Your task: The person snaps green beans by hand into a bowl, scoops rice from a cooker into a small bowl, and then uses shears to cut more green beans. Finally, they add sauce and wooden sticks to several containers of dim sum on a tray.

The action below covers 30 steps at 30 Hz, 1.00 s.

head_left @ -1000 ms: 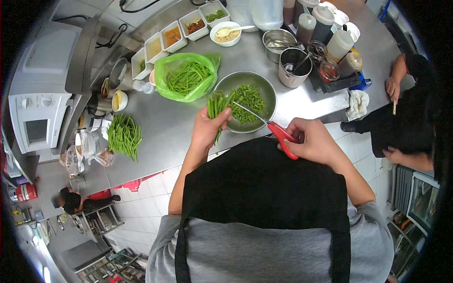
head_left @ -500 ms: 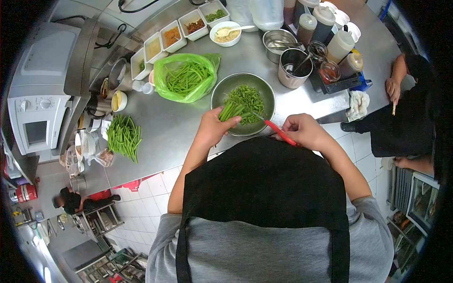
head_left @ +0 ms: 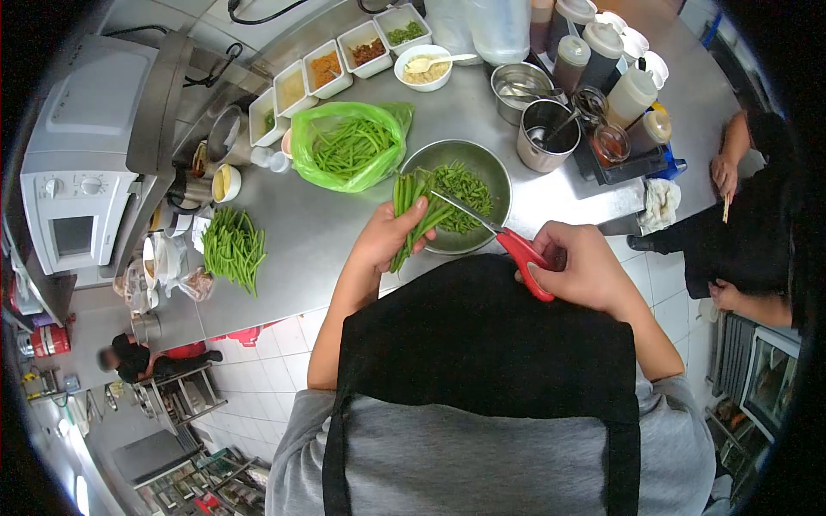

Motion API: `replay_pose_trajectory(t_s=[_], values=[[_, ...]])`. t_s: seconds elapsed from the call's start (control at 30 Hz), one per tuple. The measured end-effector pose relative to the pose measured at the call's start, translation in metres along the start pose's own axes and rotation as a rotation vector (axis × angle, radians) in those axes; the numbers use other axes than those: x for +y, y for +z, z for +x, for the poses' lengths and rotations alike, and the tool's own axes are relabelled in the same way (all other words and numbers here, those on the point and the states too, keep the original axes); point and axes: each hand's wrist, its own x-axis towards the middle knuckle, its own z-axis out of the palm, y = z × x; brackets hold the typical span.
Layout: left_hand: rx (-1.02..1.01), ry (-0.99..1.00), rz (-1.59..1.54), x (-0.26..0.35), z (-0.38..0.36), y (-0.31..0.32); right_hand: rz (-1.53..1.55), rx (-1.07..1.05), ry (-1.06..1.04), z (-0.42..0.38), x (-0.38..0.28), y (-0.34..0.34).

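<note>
My left hand point(head_left: 389, 234) is closed round a bunch of green beans point(head_left: 408, 199) at the left rim of a steel bowl point(head_left: 504, 202). Cut bean pieces point(head_left: 466, 196) lie inside that bowl. In my right hand point(head_left: 570, 265) are red-handled scissors point(head_left: 520, 249), their blades pointing up and left over the bowl, with the tips near the held beans. Behind the bowl to the left sits a bright green plastic bag point(head_left: 332, 176) holding long beans point(head_left: 351, 146). A separate pile of whole beans point(head_left: 232, 248) rests on the counter at the left.
White tubs point(head_left: 340, 86) of chopped ingredients and a white bowl point(head_left: 423, 79) with a spoon line the back. Sauce bottles point(head_left: 632, 93) and a steel pot point(head_left: 545, 156) stand at the right. A microwave point(head_left: 73, 219) is far left. Another person point(head_left: 740, 224) holds a thin stick at right.
My left hand has drawn the beans leftward to the bowl's edge and tilted them more upright. The scissors show more of their blades and handles, and my right hand has shifted slightly right and down.
</note>
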Motion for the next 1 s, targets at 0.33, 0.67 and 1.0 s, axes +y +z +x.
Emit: replay_pose_trajectory(t_s=[0.33, 0.67, 1.0], values=[[0.029, 0.043, -0.025, 0.002, 0.000, 0.004, 0.047, 0.000, -0.026, 0.006, 0.004, 0.009], [0.063, 0.038, 0.047, 0.001, -0.003, 0.003, 0.060, 0.003, -0.031, 0.006, 0.001, 0.013], [0.000, 0.000, -0.045, 0.001, -0.010, 0.003, 0.111, 0.046, -0.008, -0.001, 0.003, 0.014]])
